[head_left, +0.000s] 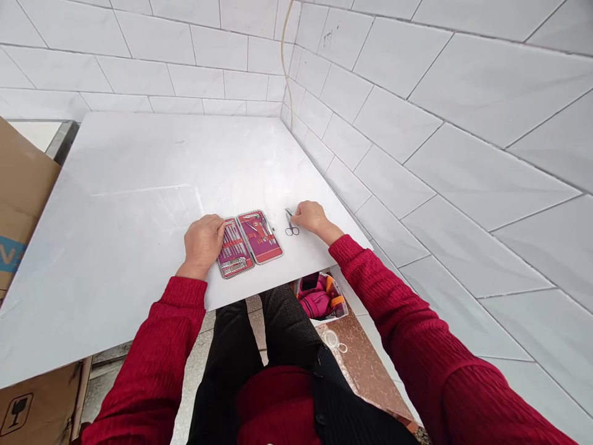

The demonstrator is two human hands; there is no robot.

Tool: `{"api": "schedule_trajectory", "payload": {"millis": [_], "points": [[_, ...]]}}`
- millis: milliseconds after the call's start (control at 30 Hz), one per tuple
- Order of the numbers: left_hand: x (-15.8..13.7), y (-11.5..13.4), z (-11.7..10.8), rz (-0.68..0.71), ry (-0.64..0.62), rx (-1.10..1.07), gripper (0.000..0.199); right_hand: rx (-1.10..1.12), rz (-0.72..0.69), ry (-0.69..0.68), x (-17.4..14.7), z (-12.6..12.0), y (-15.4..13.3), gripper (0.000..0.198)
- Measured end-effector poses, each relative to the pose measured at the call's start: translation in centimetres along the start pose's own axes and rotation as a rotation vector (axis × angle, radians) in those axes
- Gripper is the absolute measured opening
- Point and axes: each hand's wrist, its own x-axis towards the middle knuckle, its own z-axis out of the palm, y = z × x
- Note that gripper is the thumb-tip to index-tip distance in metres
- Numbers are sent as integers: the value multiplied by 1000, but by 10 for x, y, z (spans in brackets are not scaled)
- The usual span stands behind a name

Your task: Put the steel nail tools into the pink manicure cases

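Note:
A manicure case [270, 255] lies unfolded on the white tabletop, with a red and purple lining and several metal tools held in its straps. At its left edge is my left hand [202, 242], fingers closed and pressed to the rim. Small scissors [291, 230] lie to the right of the case, their finger loops towards me. My right hand [311, 217] is over the blade end of the scissors, thumb and fingers pinched together. A small dark metal piece shows at these fingertips; whether it is separate from the scissors is unclear.
The white tabletop [139, 154] meets tiled walls at the back and right. Cardboard boxes [23, 185] stand at the left. Below the front edge, a white bin [340, 312] holds pink and orange things. A thin cable [283, 55] hangs in the corner.

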Motion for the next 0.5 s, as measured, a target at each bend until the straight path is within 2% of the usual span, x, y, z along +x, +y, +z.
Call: {"api": "schedule_trajectory", "payload": {"millis": [233,500], "points": [[0,0,3,23,-2,1,31,-64,-28,-8,-7,-3,-5,16],[-1,0,4,6,-16,2,31,-175,-141,108,-34,-17,-22,22]]}}
